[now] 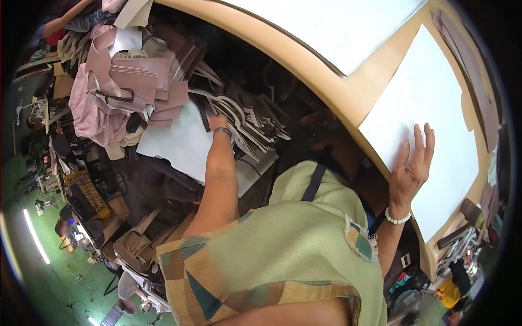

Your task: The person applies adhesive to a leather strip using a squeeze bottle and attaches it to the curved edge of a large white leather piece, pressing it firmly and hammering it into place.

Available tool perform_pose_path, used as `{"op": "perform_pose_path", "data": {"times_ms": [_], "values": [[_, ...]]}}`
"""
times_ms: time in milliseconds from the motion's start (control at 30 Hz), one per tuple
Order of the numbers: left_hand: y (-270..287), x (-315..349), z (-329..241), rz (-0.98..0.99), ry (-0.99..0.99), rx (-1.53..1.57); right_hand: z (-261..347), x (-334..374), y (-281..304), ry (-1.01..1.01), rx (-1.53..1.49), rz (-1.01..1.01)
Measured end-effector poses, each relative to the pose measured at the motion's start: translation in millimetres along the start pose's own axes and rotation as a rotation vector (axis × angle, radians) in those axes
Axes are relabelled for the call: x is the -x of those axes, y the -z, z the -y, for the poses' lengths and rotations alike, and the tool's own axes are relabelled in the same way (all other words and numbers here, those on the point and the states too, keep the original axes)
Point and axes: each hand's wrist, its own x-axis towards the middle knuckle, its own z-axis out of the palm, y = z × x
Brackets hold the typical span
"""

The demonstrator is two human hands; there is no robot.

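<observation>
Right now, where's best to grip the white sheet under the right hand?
Probably pinch the white sheet from the near, rim side: it lies flat on the tan table, with that edge running along the table's rim near the right hand, easiest to lift.

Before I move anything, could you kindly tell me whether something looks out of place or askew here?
The pink pieces lie in an uneven heap, edges pointing several ways, and the curved strips beside the left hand fan out untidily. I see no spill.

No legible text, labels, brands, numbers or signs anywhere in view.
</observation>
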Motion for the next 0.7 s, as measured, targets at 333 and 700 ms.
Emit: {"op": "perform_pose_path", "data": {"times_ms": [333,700], "values": [[-73.2,-52.2,93.1,0.062,0.244,0.345,6.4,-9.4,1.1,0.035,0.042,0.069],[-32.7,-19.6,47.0,0.055,0.415,0.541,6.4,-8.7,-0.4,0.055,0.082,0.070]]}}
